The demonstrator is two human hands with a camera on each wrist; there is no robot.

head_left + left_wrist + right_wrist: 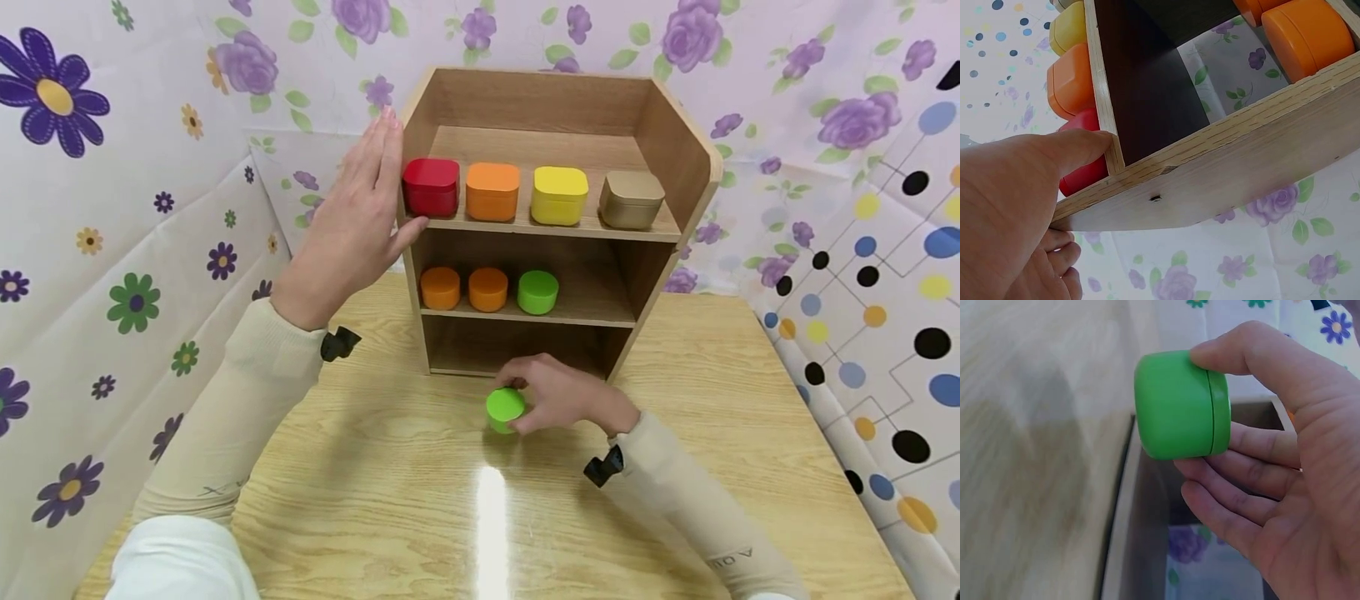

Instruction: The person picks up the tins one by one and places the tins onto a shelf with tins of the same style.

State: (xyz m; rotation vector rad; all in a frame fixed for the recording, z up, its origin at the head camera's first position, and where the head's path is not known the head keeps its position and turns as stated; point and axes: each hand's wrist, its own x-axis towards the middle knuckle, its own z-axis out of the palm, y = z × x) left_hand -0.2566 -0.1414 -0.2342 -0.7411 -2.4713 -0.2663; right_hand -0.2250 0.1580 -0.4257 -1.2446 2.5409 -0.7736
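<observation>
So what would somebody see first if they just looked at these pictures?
Probably the wooden shelf at the back of the table, with red, orange, yellow and tan square tins in a row on top and two orange round tins plus a green one below. Next, the right hand gripping a green round tin on the table in front of the shelf. The left hand lies flat against the shelf's left side.
</observation>
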